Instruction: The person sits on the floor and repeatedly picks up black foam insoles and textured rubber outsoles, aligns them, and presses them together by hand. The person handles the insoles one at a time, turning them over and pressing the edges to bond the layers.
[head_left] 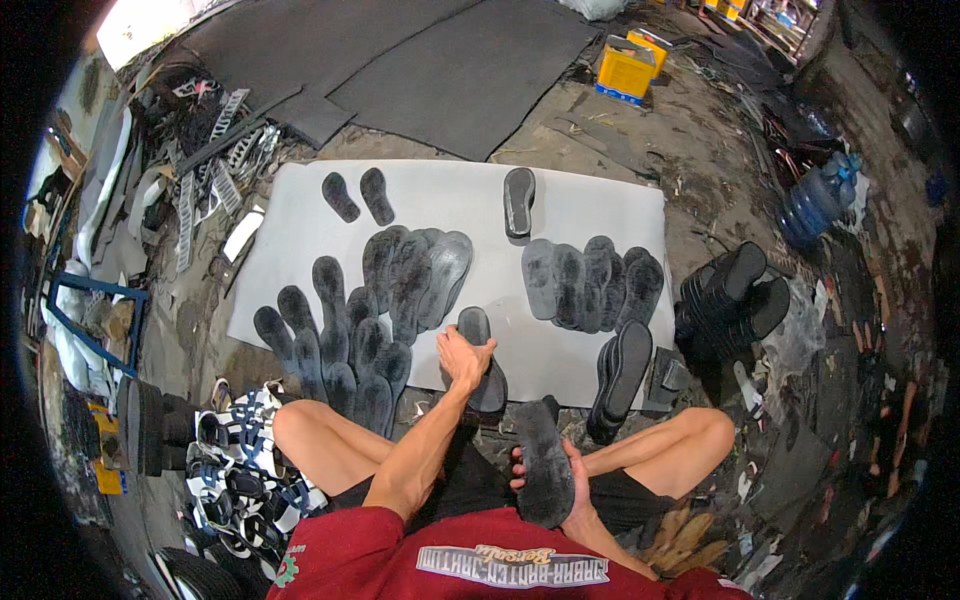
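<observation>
On the near edge of a white sheet [490,270] lies a dark shoe sole [488,388]. My left hand [464,358] is closed across its narrow middle, thumb and fingers at its two sides. In front of my body my right hand [576,482] grips a black sole [543,455], its fingers wrapped round the edges. Overlapping soles [405,280] spread left of my left hand, with more soles [360,370] nearer my knee. Another row of soles [590,285] lies to the right, and a stack of soles [622,375] stands by my right knee.
Two small soles [358,197] and a dark sole stack [519,200] lie at the sheet's far side. A pile of sandal straps [250,470] sits at my left knee. Stacked black soles [735,290], a blue water bottle [815,205] and yellow cans [627,68] stand around. Black sheets [430,75] cover the floor beyond.
</observation>
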